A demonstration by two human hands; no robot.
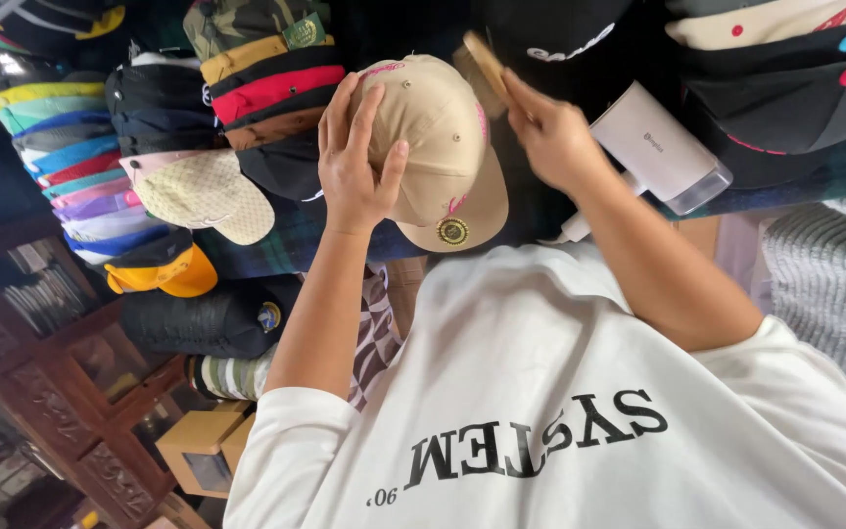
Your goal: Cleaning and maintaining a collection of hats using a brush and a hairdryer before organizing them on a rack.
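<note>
Steadying the beige cap (438, 147), the left hand (354, 167) spreads its fingers over the crown, keeping it from shifting above the stacked caps (257, 88). The right hand (550, 137), grip closed around a wooden brush (487, 64), angles it toward the crown.
</note>
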